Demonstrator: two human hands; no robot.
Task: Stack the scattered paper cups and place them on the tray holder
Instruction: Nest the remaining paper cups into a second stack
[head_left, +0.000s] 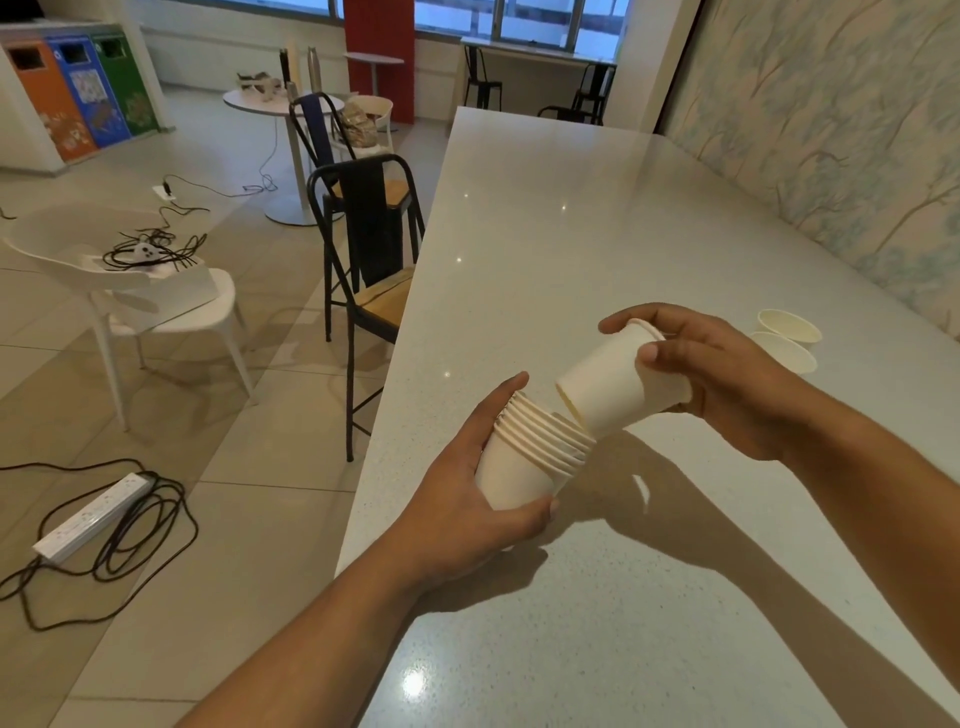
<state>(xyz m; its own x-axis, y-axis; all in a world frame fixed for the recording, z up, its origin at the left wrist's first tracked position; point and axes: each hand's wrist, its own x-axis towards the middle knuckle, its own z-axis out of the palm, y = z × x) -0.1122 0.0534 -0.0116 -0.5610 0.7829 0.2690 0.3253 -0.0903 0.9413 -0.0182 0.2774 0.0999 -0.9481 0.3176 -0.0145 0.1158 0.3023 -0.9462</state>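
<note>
Above the near end of the long pale counter (623, 234), a stack of nested paper cups (535, 457) is held tilted in the air, its ringed rims pointing up and to the right, the left hand (467, 514) wrapped closed around its lowest cup with thumb underneath and fingers over the top. Meeting it from the right is a single paper cup (618, 389), lying nearly on its side; the right hand (727, 379) is closed around one end of it, thumb on the wall and fingers curled over the far edge. The cup's lower end sits just at the stack's top rim, touching or all but touching, though I cannot tell for sure whether that leading end is its base or its mouth. This looks like the stacking step, partway through. The next move seems to call for lining the two up along one axis and pushing the cup home without crushing the thin rims. Further along the counter, by the patterned wall (831, 156), two loose cups (787, 338) wait side by side, well apart from the hands. No tray holder is anywhere in sight from here, so the placing is yet to come.
</note>
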